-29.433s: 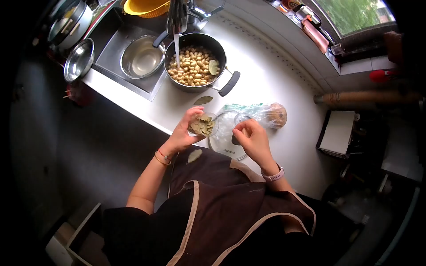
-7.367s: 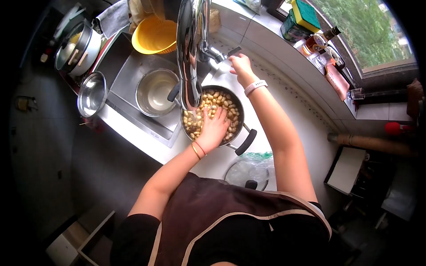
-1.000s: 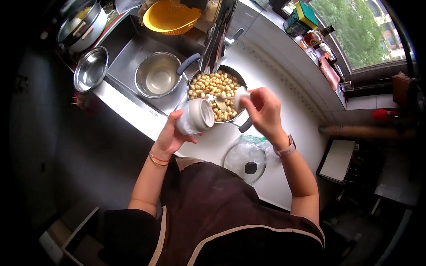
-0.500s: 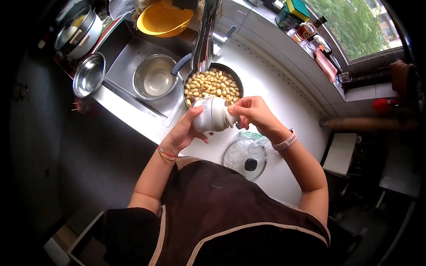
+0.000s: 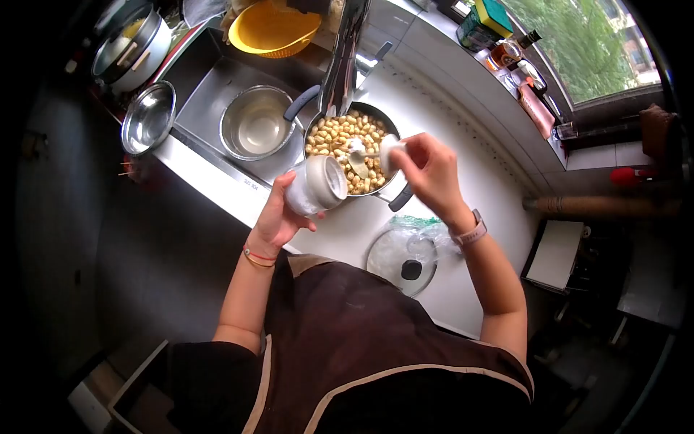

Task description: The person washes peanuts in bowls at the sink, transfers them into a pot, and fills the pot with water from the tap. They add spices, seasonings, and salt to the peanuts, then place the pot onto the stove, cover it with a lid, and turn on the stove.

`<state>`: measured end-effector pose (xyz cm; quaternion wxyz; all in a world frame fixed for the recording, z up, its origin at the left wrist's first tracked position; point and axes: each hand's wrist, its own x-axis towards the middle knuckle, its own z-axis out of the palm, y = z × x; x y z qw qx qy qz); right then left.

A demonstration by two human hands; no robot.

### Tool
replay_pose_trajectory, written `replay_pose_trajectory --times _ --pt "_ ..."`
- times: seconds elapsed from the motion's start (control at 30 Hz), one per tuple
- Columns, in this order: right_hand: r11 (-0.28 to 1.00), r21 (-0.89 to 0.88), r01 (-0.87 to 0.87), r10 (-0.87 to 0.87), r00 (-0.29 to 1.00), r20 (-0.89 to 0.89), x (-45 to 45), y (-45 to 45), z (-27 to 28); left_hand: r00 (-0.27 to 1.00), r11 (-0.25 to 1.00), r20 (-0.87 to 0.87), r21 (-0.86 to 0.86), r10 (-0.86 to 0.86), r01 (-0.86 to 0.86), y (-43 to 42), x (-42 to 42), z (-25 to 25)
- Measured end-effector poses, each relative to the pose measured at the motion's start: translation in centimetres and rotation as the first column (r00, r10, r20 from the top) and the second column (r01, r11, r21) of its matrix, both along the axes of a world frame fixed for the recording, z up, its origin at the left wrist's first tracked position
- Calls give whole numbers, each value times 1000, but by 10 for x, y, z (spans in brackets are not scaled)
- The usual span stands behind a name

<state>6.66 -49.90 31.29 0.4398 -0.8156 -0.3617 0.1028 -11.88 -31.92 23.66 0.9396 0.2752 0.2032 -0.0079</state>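
My left hand (image 5: 273, 220) is wrapped round a tilted jar (image 5: 312, 189) with a pale rim and clear-looking sides; something white shows inside. Between the fingers of my right hand (image 5: 432, 177) is a white lid (image 5: 390, 153) with a small spoon (image 5: 359, 165) sticking out from it. That spoon hangs over the pot (image 5: 301, 103), which is full of peanuts in their shells (image 5: 336, 136). A patch of white powder (image 5: 356, 145) lies on the peanuts near the spoon. The jar's mouth overlaps the pot's near edge in view.
The sink (image 5: 196, 108) at the left holds a metal bowl (image 5: 254, 129), with a yellow basket (image 5: 271, 29) behind. Another steel bowl (image 5: 148, 118) sits at the sink's left edge. A glass lid (image 5: 390, 264) and plastic wrap (image 5: 434, 233) lie on the counter; bottles (image 5: 504, 54) line the windowsill.
My right hand has lifted the lid and spoon off the jar and moved up and right, over the pot. My left hand has drawn the jar slightly left. White powder now shows on the peanuts.
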Motion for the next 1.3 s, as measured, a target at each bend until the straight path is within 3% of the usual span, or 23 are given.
replay_pose_trajectory --times 0.03,0.1,0.17,0.23,0.27,0.3,0.37,0.4,0.5,0.7,0.73,0.77,0.8,0.97,1.03,1.1,1.17,1.3 --pt "988 125 -87 91 996 -24 -7 1 -5 1000 1000 2 -8 -20 20 -3 4 3" --pt "943 25 -332 305 891 336 -22 7 1 999 999 6 -16 -43 43 -11 12 13" --pt "937 7 -349 331 895 299 -24 5 -2 993 991 -1 65 -119 119 -17 20 24" --pt "968 -17 -250 248 967 -64 -20 0 -3 991 987 -17 94 -132 133 -18 22 24" --pt "977 -52 -205 176 925 -336 -19 1 3 989 982 -28 113 -147 149 -18 23 24" --pt "978 -51 -200 172 926 -335 -18 0 6 986 977 -37 129 -164 168 -20 24 24" --pt "981 -166 -99 -31 767 -641 -13 0 9 987 981 -29 113 -155 158 -21 23 21" --pt "991 -114 -67 -33 712 -701 -10 -2 8 990 985 -24 96 -141 143 -20 23 18" --pt "998 -62 19 -59 675 -735 -1 -6 5 992 992 9 20 -127 127 -13 19 9" --pt "996 -43 73 -83 731 -677 19 -9 7 997 997 18 -15 -74 74 3 -1 -4" --pt "990 -114 80 -116 927 -357 25 -10 -4 998 998 5 -28 -59 59 5 -5 -6" --pt "978 -178 111 -111 994 13 31 -12 -15 999 998 -10 -41 -43 42 6 -8 -9" --pt "953 -233 194 -50 859 510 35 -15 -22 999 998 -12 -53 -38 38 6 -10 -11" --pt "964 -199 179 -79 901 426 13 -30 -4 997 993 -24 -95 -67 65 -9 -14 -8" --pt "998 52 27 -31 996 86 -14 -35 9 993 987 0 -107 -119 119 -25 -4 -5" --pt "993 99 -60 51 995 86 -38 -47 19 978 975 37 -74 -206 209 -48 11 11" --pt "991 53 -123 111 975 192 -49 -68 22 949 947 80 -78 -304 310 -74 27 26" --pt "996 87 -3 -14 981 192 -60 -129 50 886 900 182 -13 -426 436 -127 53 51"
